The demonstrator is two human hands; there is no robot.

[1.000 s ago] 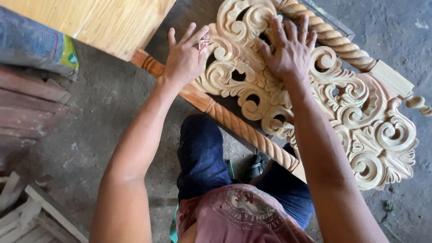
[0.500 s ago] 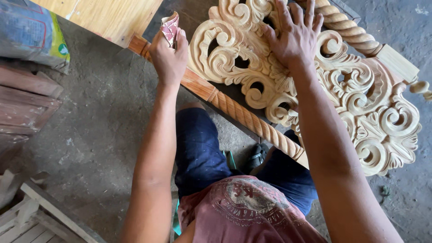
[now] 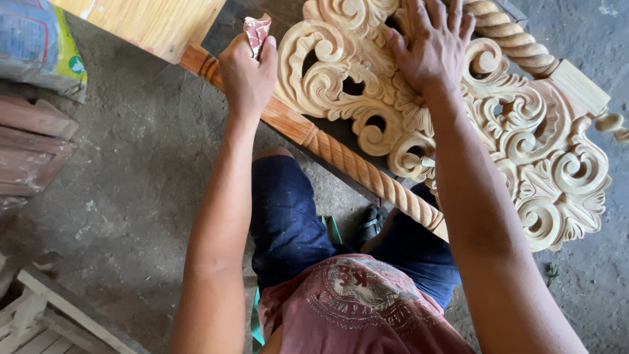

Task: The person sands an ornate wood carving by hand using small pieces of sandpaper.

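Seen from above, over a grey concrete floor: left hand raised beside a pale carved wooden panel, fingers closed in a pinch on a folded scrap of reddish sandpaper. Right hand laid flat on the scrollwork near the panel's top, fingers spread. Panel lying across the lap, over dark blue shorts, framed by a rope-twist rail. Flat wooden board just beyond the left hand; printed sack and stacked planks well apart at the far left.

A printed sack lies above stacked planks.
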